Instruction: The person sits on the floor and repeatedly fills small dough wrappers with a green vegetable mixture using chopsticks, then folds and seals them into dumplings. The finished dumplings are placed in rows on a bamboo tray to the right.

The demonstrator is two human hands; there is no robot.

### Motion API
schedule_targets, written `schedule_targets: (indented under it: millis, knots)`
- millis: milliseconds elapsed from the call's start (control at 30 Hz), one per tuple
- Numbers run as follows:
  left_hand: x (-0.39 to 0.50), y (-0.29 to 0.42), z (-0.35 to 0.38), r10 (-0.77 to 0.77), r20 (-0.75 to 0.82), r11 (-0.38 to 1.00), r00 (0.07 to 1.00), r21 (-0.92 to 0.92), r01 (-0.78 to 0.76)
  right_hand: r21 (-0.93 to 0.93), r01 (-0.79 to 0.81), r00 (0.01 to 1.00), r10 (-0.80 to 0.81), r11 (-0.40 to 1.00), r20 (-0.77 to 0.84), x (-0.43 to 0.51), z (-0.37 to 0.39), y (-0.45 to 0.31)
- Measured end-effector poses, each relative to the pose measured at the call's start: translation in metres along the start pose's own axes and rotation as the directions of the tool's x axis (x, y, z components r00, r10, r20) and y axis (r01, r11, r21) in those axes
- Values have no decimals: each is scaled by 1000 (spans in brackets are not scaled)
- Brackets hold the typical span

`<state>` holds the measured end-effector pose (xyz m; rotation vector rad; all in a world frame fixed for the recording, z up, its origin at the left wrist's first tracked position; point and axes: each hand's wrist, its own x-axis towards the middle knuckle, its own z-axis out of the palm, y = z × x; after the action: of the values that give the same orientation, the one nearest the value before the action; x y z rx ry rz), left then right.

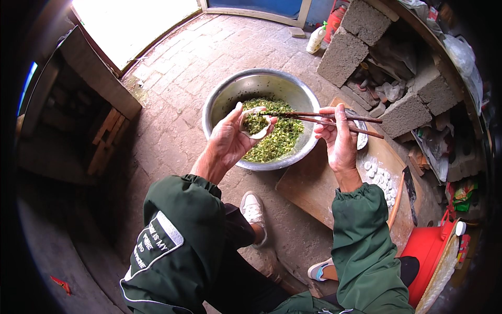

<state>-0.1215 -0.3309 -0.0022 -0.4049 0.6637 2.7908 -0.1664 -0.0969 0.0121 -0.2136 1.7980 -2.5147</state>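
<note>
My left hand (228,142) cups a round dough wrapper (257,136) whose middle holds a mound of chopped green filling (254,122). Between the fingers of my right hand (339,141) lies a pair of dark wooden chopsticks (310,117). Their tips reach left to the filling in the wrapper. Both hands are raised above the near part of a large steel basin (261,78), which contains more of the chopped green and yellowish filling (290,135). Behind my right hand, partly hidden, a bowl of white flour (361,137) stands on a wooden board (306,188).
Several small floured dough pieces (378,176), a rolling pin (397,200) and a dark-bladed knife (410,196) lie on the board. A red container (421,251) stands at lower right. Concrete blocks (345,55) form shelving at right. A pump bottle (316,39) stands on the brick floor (168,114).
</note>
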Motion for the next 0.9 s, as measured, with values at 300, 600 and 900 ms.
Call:
schedule_targets:
  millis: [300, 600, 900]
  knots:
    - [-3, -3, 7, 109, 10, 988, 994, 110, -109, -103, 73, 997, -71, 992, 28, -6, 7, -8]
    - [-1, -1, 3, 136, -5, 982, 991, 132, -134, -103, 86, 995, -80, 991, 52, -12, 8, -19]
    - [2, 3, -3, 46, 32, 998, 998, 38, -47, -141, 183, 975, -198, 973, -101, 6, -16, -2]
